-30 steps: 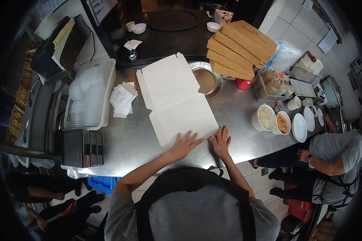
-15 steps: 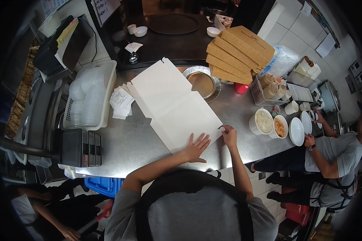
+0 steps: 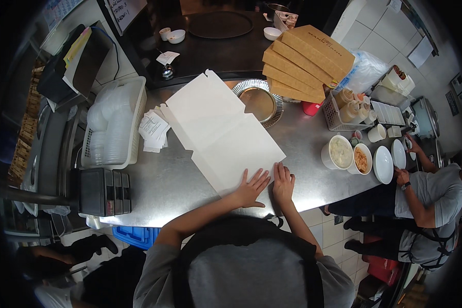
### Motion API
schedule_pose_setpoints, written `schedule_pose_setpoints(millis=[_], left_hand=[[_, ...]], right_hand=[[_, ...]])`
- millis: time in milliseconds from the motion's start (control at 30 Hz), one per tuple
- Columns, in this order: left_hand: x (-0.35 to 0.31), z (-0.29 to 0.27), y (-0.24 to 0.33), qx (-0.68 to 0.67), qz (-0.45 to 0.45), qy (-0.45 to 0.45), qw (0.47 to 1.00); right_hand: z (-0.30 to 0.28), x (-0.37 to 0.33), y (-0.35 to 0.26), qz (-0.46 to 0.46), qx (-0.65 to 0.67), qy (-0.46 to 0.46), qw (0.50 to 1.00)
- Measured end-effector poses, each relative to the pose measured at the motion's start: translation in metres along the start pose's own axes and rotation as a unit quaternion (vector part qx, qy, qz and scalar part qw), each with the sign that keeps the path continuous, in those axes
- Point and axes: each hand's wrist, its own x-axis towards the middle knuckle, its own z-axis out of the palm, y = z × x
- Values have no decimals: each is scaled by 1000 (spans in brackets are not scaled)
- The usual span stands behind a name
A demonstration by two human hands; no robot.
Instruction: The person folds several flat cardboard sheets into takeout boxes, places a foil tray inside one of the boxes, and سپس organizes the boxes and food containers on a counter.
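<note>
A flattened, unfolded box blank [image 3: 223, 128], white on its upper side with notched flaps, lies slantwise on the steel counter [image 3: 161, 197]. My left hand [image 3: 252, 189] rests flat on its near end, fingers spread and pointing away from me. Beside it, my right hand [image 3: 283, 184] lies at the blank's near right edge, its fingers stretched forward and touching the border. Neither hand is closed round anything. A round foil tray [image 3: 278, 110] sits partly under the blank's far right side.
Brown folded boxes [image 3: 313, 59] are stacked at the back right. Two food tubs [image 3: 339, 152] and white oval plates [image 3: 383, 165] stand right, near a co-worker [image 3: 428, 197]. Paper slips [image 3: 154, 131], a basket of plastic containers [image 3: 137, 120] and small black drawers [image 3: 95, 191] line the left.
My right hand has let go of the small flap it pinched at the right corner and moved left and nearer along the edge, fingers now extended. My left hand stays in place.
</note>
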Motion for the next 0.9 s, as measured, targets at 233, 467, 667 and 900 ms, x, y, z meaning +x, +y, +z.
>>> schedule_pose_setpoints(millis=[233,467,667,900], left_hand=[[0,-1,1,0,2,20,1000],[-8,-18,-13,9,13,-13,1000],[-58,-99,-72,-16,61,-218,974],[-68,-56,-92,10,44,-41,998]], right_hand=[[10,-18,-2,-17,-4,15,1000],[8,-14,7,-12,50,-31,998],[-3,-19,19,-10,163,-58,985],[-31,-25,20,-12,296,22,955]])
